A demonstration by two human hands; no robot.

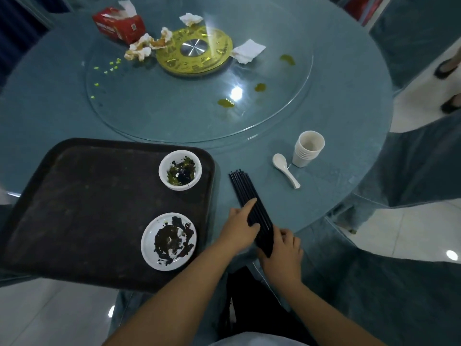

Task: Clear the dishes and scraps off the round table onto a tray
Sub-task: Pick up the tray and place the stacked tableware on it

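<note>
A bundle of black chopsticks (245, 193) lies on the round table (344, 101) near its front edge. My left hand (240, 227) grips the bundle from the left, forefinger stretched along it. My right hand (282, 248) holds its near end from the right. A dark tray (74, 208) sits to the left, partly over the table edge. On it are a small white bowl (180, 170) with green and dark residue and a white plate (169, 241) smeared with dark sauce.
A stack of white cups (308, 148) and a white spoon (285, 169) stand right of the chopsticks. The glass turntable (174, 108) carries crumpled napkins (149, 44), a red tissue box (118, 24), green scraps and sauce spots. Covered chairs (411, 158) are at right.
</note>
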